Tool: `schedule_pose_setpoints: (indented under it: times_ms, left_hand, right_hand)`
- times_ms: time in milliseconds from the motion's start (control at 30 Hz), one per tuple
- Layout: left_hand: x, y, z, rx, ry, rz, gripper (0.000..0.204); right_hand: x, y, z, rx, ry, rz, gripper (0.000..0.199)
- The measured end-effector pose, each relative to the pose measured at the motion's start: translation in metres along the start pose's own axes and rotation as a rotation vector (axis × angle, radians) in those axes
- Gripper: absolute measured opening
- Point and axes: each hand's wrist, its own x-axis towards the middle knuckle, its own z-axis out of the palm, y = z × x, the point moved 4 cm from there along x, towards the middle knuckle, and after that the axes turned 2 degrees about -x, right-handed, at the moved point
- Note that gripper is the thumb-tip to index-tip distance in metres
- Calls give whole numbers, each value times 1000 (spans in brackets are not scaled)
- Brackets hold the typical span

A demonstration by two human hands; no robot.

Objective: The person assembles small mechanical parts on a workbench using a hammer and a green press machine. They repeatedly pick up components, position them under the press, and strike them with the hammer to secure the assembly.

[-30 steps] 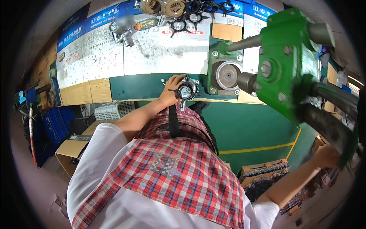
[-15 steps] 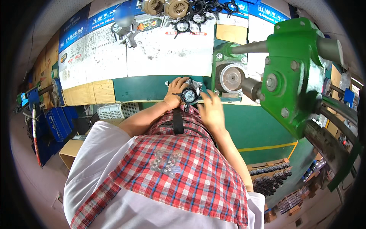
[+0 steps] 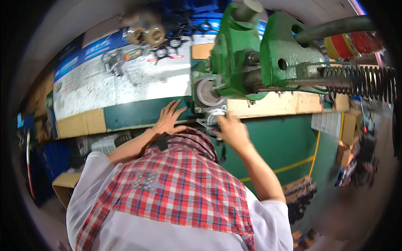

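Metal housing (image 3: 214, 119) | right hand (image 3: 231, 130) — curled at its side | left hand (image 3: 168, 119) — splayed

Cardboard sheets (image 3: 96, 90) cover the left part of the table (image 3: 130, 113), with a metal assembly (image 3: 111, 60) on them towards the back. Right of that, along the far side, lie round housings (image 3: 155, 37), and beside these, ring parts (image 3: 183, 31). The press (image 3: 238, 54) stands on the table right of the sheets, its round seat (image 3: 208, 93) near the front edge. A metal part (image 3: 214, 119) is just before the seat, with the person's right grip (image 3: 231, 127) on its right side. Left of it, the left grip (image 3: 168, 117) lies over the table's near edge. A crate (image 3: 106, 145) is below that edge, farther left.
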Motion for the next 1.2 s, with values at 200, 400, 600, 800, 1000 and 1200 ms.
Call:
schedule_pose_setpoints:
  times_ms: [200, 400, 600, 800, 1000, 1200]
  left_hand:
    - [-71, -35, -15, 160, 207, -367, 54]
    - [-72, -38, -39, 174, 367, -436, 47]
    - [-86, -69, -82, 111, 437, -508, 48]
    - [-93, -144, -186, 121, 918, -493, 39]
    - [-65, -235, -275, 143, 1054, -449, 34]
    - [-19, -257, -293, -18, 1005, -372, 37]
  right_hand:
    - [-40, 189, 9, -154, -58, 250, 59]
    - [-17, 340, 27, -239, 226, 358, 59]
    - [-6, 308, 0, -328, 537, 455, 75]
    - [-42, 121, -36, 186, -476, 430, 42]
    - [-41, -184, -264, 400, 110, -803, 36]
    - [22, -264, -334, -113, 596, -669, 37]
